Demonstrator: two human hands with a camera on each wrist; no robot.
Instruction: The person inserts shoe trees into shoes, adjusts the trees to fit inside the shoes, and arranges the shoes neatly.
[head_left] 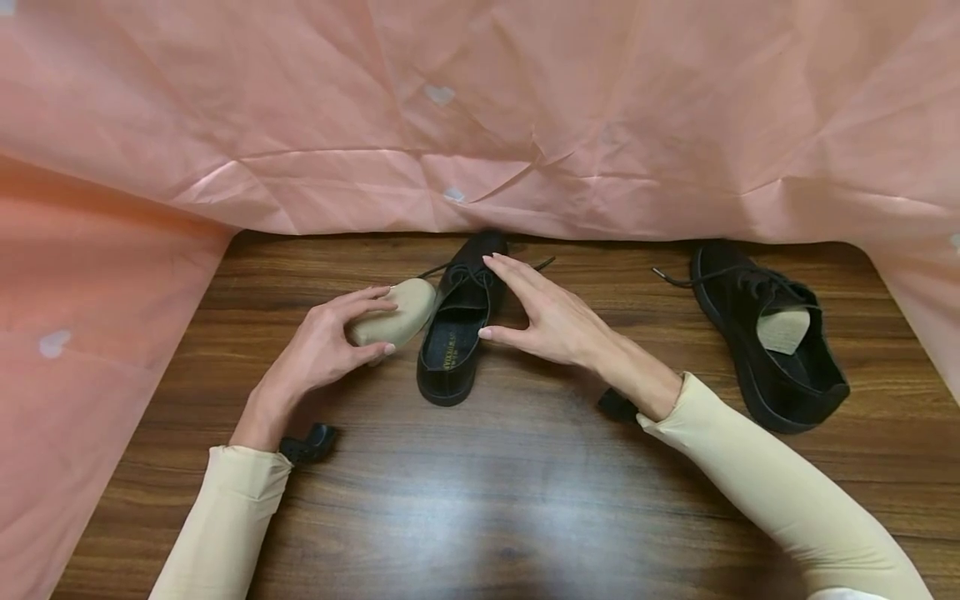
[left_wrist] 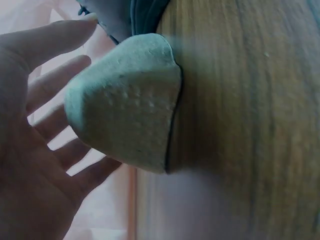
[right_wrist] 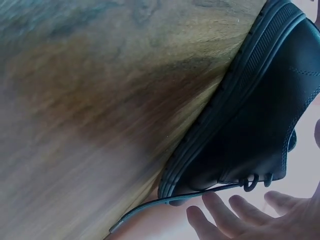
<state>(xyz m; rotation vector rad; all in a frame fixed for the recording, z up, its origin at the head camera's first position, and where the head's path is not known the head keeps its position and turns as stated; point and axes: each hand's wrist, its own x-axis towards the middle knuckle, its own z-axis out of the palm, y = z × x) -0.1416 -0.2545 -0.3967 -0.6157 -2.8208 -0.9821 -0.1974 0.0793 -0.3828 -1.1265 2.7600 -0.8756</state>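
Note:
A beige, toe-shaped shoe insert (head_left: 401,312) lies on the table against the left side of a black lace-up shoe (head_left: 447,354). My left hand (head_left: 330,337) curves loosely around the insert, fingers on its far side and thumb at its near edge. In the left wrist view, those fingers spread behind the insert (left_wrist: 125,105) without closing on it. On the shoe's other side, my right hand (head_left: 558,321) is spread, fingertips by the laces and thumb at the opening's edge. The right wrist view has the shoe's side (right_wrist: 240,120) above loosely extended fingers.
A second black shoe (head_left: 780,392) stands at the right of the wooden table (head_left: 487,492), with another beige insert (head_left: 782,329) inside it. Pink sheeting (head_left: 525,117) hangs along the back and sides. Both shoes have loose lace ends.

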